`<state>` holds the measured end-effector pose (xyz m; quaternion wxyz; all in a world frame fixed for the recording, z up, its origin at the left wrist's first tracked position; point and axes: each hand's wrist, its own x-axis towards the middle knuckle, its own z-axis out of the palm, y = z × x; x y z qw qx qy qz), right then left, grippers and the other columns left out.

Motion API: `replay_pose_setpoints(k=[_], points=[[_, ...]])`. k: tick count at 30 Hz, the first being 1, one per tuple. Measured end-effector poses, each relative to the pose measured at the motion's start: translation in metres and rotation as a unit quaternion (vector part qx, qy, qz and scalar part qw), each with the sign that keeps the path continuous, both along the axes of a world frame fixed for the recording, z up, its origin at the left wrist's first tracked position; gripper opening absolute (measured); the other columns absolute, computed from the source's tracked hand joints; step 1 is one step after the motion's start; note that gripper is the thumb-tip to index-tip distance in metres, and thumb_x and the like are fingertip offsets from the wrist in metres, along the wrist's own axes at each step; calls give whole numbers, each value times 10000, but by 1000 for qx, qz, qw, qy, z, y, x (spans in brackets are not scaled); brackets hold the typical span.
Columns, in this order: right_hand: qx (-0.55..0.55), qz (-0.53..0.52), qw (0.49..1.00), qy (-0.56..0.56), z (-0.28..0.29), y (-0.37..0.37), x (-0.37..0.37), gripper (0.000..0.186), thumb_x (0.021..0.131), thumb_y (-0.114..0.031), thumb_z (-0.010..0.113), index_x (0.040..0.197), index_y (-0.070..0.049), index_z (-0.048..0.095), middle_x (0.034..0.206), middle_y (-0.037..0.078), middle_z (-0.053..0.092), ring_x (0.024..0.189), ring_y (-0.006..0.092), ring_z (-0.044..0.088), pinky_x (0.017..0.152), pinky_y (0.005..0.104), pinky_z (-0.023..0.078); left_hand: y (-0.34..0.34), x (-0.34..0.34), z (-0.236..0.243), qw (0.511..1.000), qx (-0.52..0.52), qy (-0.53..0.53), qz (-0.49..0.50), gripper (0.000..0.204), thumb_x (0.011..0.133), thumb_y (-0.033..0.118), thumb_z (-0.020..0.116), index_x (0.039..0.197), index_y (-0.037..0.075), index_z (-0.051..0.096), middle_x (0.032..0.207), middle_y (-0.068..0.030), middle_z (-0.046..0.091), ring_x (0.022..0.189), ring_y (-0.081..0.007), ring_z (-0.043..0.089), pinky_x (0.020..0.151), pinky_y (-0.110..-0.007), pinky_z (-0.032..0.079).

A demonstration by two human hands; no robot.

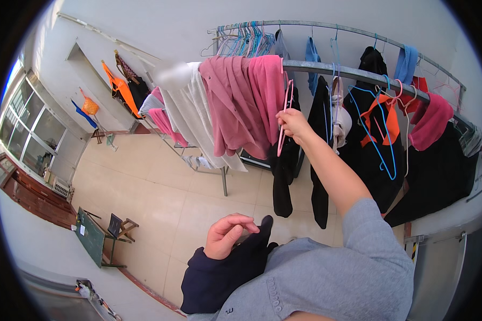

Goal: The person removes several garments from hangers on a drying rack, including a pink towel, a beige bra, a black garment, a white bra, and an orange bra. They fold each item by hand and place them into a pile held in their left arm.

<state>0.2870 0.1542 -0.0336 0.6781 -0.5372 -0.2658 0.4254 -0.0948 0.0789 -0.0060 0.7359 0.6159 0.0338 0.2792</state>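
Observation:
My right hand [293,124] reaches up to the metal rail [348,69] and is closed round a pink clothes hanger [281,143]. Beside that hanger, on its left, a bright pink cloth [266,85] and a dusty pink garment [227,101] lie over the rail. Just behind the hanger hangs a black garment [282,192]. Low in front of my body is my left hand [227,235], its fingers loosely bent and apart from the thumb, with nothing visible in them. A dark navy garment [219,281] is draped over my left forearm.
Black clothes and a blue hanger [389,160] hang to the right. Several empty hangers [246,38] crowd the back rail [326,25]. A white cloth [190,117] covers the rail's left part. A small green table [90,238] and folding stool [120,227] stand at left.

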Motion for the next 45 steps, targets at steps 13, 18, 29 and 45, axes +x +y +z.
replay_pose_setpoints(k=[13,18,29,45], points=[[49,-1,989,138,28,-30,13,132,998,-147,505,993,-22,546,723,9,527,470,58,351,442,199,307,-12,-4,0,998,-26,42,30,258,1002,78,489,1209,-38,589,1086,-136,642,1043,-207,602,943,-333,459],[63,-21,990,125,24,-53,18,154,1005,-123,478,1015,10,556,720,8,542,478,45,360,415,196,299,-11,18,6,993,75,70,64,267,991,68,512,1228,-24,596,1167,-106,617,1084,-176,577,959,-297,437],[-46,42,980,186,16,-63,-14,158,996,-92,450,1000,24,556,679,7,511,464,54,337,398,196,270,-14,25,-3,981,159,72,80,305,953,62,569,1248,-7,597,1236,-139,600,1121,-225,581,980,-331,437],[40,152,985,65,101,-178,-154,200,1032,-212,495,959,-37,558,659,-36,485,458,6,350,371,168,256,-32,58,10,864,481,42,141,582,716,317,833,1145,22,572,1221,-162,591,1136,-344,565,1028,-443,390]])
